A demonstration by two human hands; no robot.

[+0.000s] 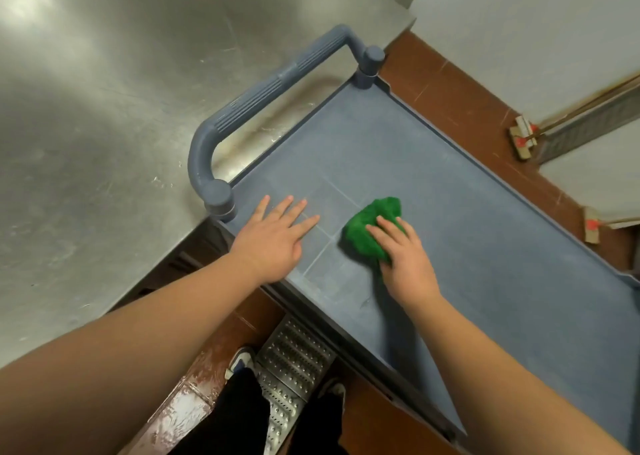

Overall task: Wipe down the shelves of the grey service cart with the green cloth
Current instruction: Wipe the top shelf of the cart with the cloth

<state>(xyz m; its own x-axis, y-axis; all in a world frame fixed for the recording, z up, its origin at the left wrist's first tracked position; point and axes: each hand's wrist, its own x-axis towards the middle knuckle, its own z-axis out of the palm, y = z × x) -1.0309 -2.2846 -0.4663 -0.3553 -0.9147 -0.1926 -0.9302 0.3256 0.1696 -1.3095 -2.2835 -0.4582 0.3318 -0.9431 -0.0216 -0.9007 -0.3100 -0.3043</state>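
A commercial kitchen: a scratched stainless-steel bench [104, 115], a grey service cart [485, 212], and a perforated metal floor drain [294, 361].

I see both my bare forearms reaching forward and converging from the lower corners of the view. My left hand [275, 238] lies palm down, wrist straight, its fingers [294, 212] extended and slightly spread, the thumb angled out to the right. My right hand [405, 257] is also palm down, a little further right, its fingers [388, 229] bent and pressing down on the green cloth [367, 226] bunched beneath them.
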